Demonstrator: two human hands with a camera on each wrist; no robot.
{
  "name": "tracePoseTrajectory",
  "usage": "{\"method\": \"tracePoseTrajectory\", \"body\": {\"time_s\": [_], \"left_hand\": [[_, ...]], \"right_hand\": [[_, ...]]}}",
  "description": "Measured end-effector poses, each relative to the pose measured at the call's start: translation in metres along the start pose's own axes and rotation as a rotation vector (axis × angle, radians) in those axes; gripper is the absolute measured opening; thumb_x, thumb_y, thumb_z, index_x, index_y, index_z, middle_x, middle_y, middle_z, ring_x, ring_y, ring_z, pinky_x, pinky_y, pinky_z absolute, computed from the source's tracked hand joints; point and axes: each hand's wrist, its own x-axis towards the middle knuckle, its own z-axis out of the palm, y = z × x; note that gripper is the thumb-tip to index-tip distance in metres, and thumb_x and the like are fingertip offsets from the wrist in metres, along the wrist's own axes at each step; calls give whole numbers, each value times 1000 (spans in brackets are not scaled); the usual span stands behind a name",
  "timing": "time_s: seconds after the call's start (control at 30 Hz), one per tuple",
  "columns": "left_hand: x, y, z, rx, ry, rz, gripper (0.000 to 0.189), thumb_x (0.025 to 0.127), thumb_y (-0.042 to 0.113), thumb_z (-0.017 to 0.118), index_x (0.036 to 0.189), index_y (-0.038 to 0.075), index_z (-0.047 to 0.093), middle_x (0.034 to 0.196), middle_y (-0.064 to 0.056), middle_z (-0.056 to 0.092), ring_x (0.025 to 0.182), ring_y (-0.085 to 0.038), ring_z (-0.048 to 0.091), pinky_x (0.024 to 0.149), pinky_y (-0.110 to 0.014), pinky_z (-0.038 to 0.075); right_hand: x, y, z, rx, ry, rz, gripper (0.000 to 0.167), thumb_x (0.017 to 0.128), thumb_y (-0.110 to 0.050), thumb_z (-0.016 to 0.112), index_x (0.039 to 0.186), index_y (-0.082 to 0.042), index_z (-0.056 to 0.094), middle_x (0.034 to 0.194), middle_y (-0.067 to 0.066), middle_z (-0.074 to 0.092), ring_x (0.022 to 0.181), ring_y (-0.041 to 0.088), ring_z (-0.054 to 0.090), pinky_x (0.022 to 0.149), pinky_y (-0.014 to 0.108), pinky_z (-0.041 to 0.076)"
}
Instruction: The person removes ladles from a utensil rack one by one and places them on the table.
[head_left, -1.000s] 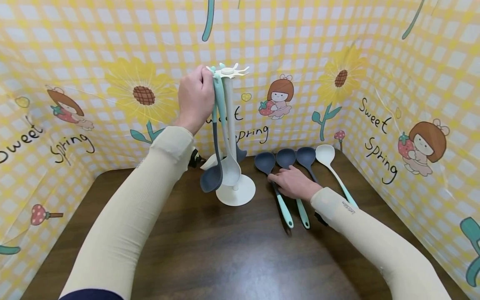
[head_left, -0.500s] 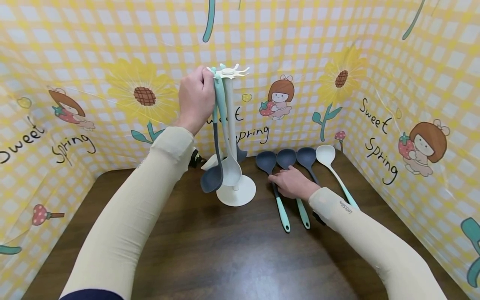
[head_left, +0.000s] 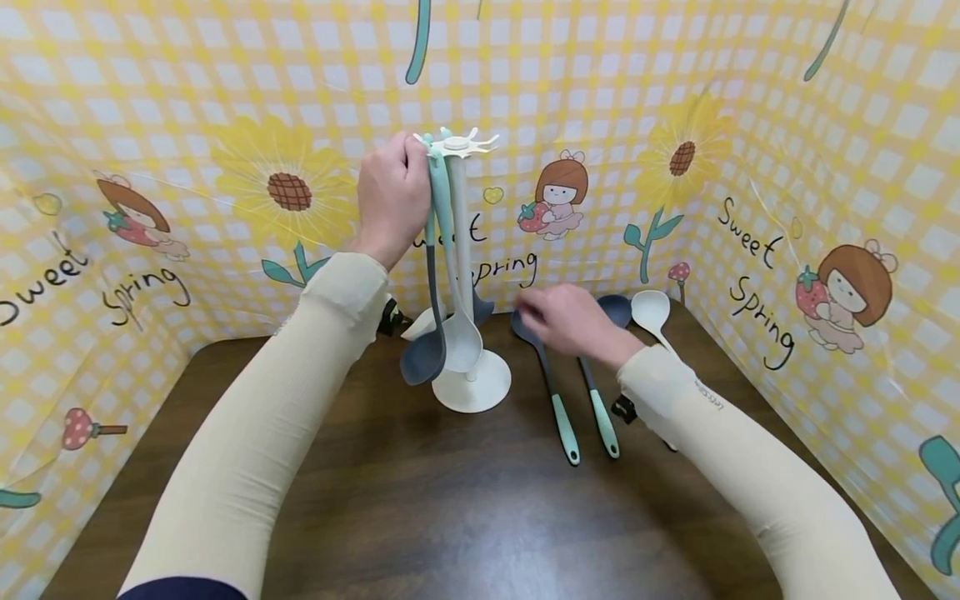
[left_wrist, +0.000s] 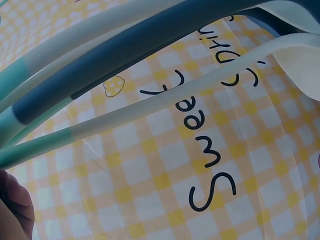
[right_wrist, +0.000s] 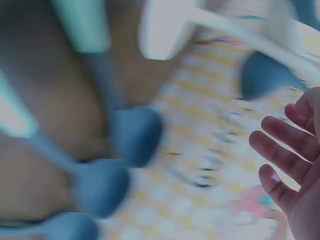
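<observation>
A white utensil stand (head_left: 471, 398) stands on the table with several mint-handled utensils hanging from its left side. Among these are a dark blue ladle (head_left: 422, 360) and a white ladle (head_left: 463, 348). High on that side, my left hand (head_left: 393, 196) has its fingers curled at the top of a mint handle; a white-bowled ladle (left_wrist: 300, 67) runs down from there in the left wrist view. My right hand (head_left: 570, 323) hovers over the bowls of two dark blue ladles, hiding one of them. Its fingers (right_wrist: 280, 150) are spread and hold nothing in the right wrist view.
Right of the stand, two mint handles (head_left: 566, 429) point toward me. A third dark blue ladle (head_left: 617, 310) and a white ladle (head_left: 651, 310) lie farther right, partly behind my right arm. Yellow checked cloth (head_left: 322, 83) walls in the brown table (head_left: 375, 500) at the back and sides.
My right hand, which touched the leftmost ladles on the table, has lifted off them and moved up toward the back. The leftmost ladle's handle shifted slightly left. My left hand stays put.
</observation>
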Motion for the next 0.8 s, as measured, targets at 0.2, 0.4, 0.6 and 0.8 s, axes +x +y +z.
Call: {"method": "tracePoseTrajectory", "body": {"time_s": [0.2,0.4,0.6,0.8], "left_hand": [[1,2,-2,23,-22,-4,39,105,27,31,70,13,39,63,-6,38,54,-21,37,51,-27,28],[1,1,-4,23,-28,-19,39,104,28,32,69,14,39,61,-4,39,53,-18,38,50,-27,29],[2,1,-6,35,-54,-31,39,104,31,33,69,14,41,61,-3,40,53,-17,40,49,-27,30],[3,4,-8,30,-74,-57,40,104,32,31,70,14,42,61,-3,42,53,-18,41,48,-27,31]], "right_hand": [[56,-18,-64,292,240,109,26,104,-25,49,97,-14,72,80,1,68,64,14,59,62,29,48],[105,-28,-102,696,336,297,37,105,-39,46,103,-11,71,97,4,72,77,24,65,67,31,52],[134,-32,-109,1013,317,403,33,103,-36,54,97,-9,72,89,6,70,68,20,63,60,29,46],[148,-33,-104,1132,269,424,33,103,-29,54,85,-7,71,79,6,68,57,15,60,53,26,45]]}}
